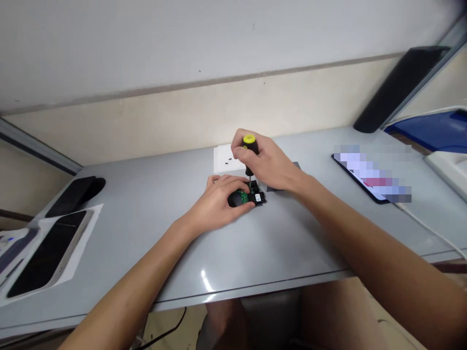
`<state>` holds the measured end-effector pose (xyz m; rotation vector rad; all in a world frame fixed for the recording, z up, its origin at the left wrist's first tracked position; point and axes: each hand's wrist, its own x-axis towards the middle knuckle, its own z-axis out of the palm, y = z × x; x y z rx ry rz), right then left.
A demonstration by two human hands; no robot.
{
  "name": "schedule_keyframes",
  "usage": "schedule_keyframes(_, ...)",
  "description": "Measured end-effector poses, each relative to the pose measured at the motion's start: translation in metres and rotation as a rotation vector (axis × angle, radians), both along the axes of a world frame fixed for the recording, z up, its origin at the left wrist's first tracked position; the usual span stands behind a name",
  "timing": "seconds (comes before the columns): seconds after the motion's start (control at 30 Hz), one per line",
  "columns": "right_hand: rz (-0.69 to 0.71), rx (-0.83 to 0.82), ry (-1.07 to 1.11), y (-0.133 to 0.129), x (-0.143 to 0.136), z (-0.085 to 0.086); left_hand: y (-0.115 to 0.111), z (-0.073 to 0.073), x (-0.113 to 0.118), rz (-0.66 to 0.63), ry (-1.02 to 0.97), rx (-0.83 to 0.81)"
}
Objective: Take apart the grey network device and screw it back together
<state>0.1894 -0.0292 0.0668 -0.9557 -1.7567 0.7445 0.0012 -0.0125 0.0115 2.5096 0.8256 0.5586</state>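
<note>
Near the middle of the grey table lies a small black device with a green circuit board and a white label. My left hand curves around it from the left, thumb and fingers pressed on its edges. A screwdriver with a black and yellow handle stands upright over the device, gripped in my right hand. Its tip meets the device's back part, where the exact contact point is too small to tell. Small dark screws lie on a white paper behind my hands.
A lit, partly blurred phone with a white cable lies at the right. Partly behind my right wrist is a dark flat piece. A black tablet-like device rests on paper at the left. A black column stands back right.
</note>
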Motion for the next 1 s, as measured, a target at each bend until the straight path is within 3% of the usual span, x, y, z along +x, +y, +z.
schedule_keyframes(0.1,-0.035,-0.039,0.169,0.002,-0.003,-0.006,-0.001,0.001,0.000,-0.007,0.004,0.020)
schedule_keyframes(0.23,0.017,-0.143,0.440,0.003,-0.012,-0.009,-0.001,0.003,0.002,-0.012,0.011,0.017)
schedule_keyframes(0.47,-0.067,-0.175,0.609,-0.001,-0.016,-0.015,0.000,0.001,0.000,-0.008,0.018,0.039)
schedule_keyframes(0.57,-0.032,-0.248,0.701,0.000,-0.010,-0.013,0.001,0.000,0.000,0.005,0.026,0.039)
schedule_keyframes(1.0,0.015,-0.302,0.540,0.000,0.007,-0.007,0.002,-0.002,-0.002,-0.009,-0.008,0.054)
